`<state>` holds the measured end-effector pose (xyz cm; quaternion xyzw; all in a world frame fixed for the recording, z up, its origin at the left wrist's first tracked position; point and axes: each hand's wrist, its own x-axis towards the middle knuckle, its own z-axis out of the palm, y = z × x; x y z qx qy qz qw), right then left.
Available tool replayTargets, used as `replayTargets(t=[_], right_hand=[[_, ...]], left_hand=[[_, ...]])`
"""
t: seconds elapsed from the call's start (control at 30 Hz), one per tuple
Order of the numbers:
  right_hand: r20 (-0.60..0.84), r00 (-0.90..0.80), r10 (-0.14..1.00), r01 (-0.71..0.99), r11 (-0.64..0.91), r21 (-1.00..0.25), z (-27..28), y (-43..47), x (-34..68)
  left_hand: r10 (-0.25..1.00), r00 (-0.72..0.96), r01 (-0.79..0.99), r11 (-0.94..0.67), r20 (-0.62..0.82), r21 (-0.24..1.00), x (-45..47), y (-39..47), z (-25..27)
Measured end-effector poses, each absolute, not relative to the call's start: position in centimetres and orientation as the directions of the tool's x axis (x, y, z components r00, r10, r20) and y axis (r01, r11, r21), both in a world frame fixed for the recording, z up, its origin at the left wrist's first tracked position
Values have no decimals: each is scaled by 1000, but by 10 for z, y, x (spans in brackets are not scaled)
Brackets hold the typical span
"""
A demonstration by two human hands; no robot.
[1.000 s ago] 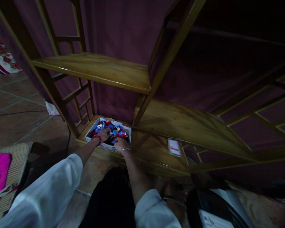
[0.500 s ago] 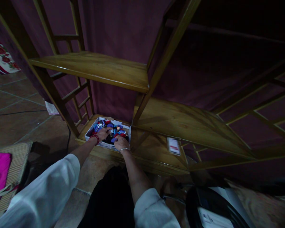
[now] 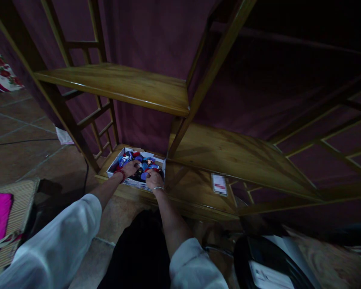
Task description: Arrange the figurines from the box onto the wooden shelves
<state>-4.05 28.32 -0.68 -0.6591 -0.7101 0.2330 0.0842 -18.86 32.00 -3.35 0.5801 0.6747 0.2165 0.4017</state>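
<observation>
A shallow white cardboard box (image 3: 112, 171) sits on the low wooden shelf, filled with a jumble of small colourful pieces (image 3: 149, 161) in blue, purple, red and black. Their exact kind is too small to tell. My left hand (image 3: 130, 168), with a red bead bracelet at the wrist, lies over the pile from the left, fingers stretched out among the pieces. On the near right side of the box, my right hand (image 3: 153, 179), wearing a silver bangle, has its fingers bent together beside a round purple piece (image 3: 144, 176). Whatever is between those fingers is hidden.
An upper wooden shelf (image 3: 117, 86) juts out above the box, and a slanting post (image 3: 198, 96) rises at its right. A white card (image 3: 219, 184) lies on the shelf to the right. A black seat (image 3: 267, 261) stands lower right; a mat-topped table (image 3: 24, 204) stands left.
My right hand has shifted very slightly among the pieces, its fingers still by the purple one. My left hand stays nearly in place. The camera view has moved a little.
</observation>
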Motion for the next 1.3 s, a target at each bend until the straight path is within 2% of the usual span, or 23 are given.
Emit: replayTargets(t=[0.47, 0.63, 0.9, 1.1, 1.3], right_hand=[[-223, -54, 973, 912, -43, -408, 3, 278, -45], [-211, -9, 977, 894, -86, -439, 2, 278, -46], [-233, -54, 971, 899, -54, -434, -2, 280, -44], [-179, -58, 982, 863, -41, -504, -2, 279, -44], [-137, -5, 990, 869, -64, -491, -2, 278, -46]], left_hand=[[967, 35, 584, 185, -252, 790, -191, 324, -38], [973, 60, 571, 149, -223, 807, -193, 324, -40], [985, 115, 568, 39, -127, 822, -195, 323, -42], [977, 162, 498, 39, -137, 866, -193, 319, -36], [979, 139, 526, 52, -146, 849, -192, 316, -30]])
